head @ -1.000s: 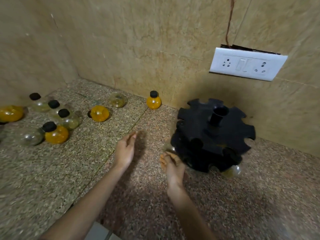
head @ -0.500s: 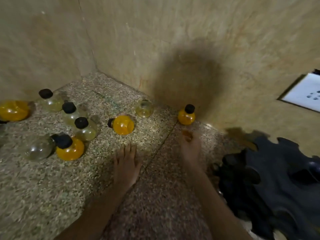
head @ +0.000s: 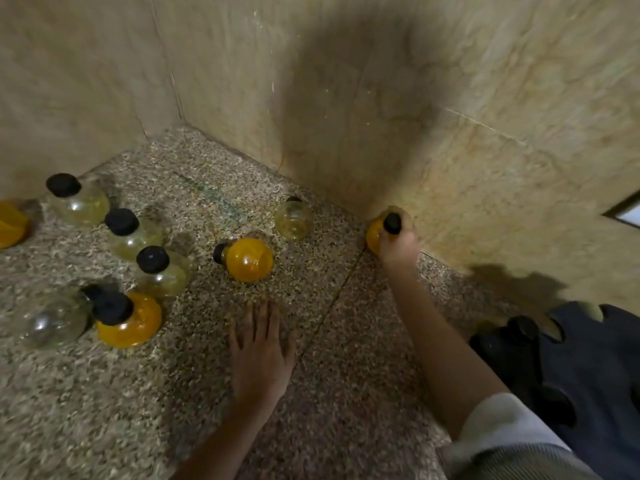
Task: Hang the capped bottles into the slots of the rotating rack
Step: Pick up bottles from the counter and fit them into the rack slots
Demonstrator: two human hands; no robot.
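Note:
My right hand [head: 398,244] is closed around a small orange bottle [head: 373,237] with a black cap, standing by the back wall. My left hand [head: 259,348] lies flat on the counter, fingers apart, holding nothing. Just beyond it an orange bottle [head: 247,259] lies on its side, with a clear bottle [head: 293,220] behind. Several more capped bottles, clear and orange, stand at the left, among them an orange one [head: 130,318] and a clear one [head: 162,271]. The black slotted rack [head: 588,368] sits at the lower right, partly cut off by the frame edge.
The speckled stone counter [head: 346,341] meets tiled walls at the back and left, forming a corner. A white switch plate [head: 627,213] shows at the right edge of the wall. A further orange bottle [head: 10,225] is at the far left edge.
The view swung left and away from the rack. My right hand left the rack, reached to the back wall and closed on the orange bottle. My left hand settled flat on the counter.

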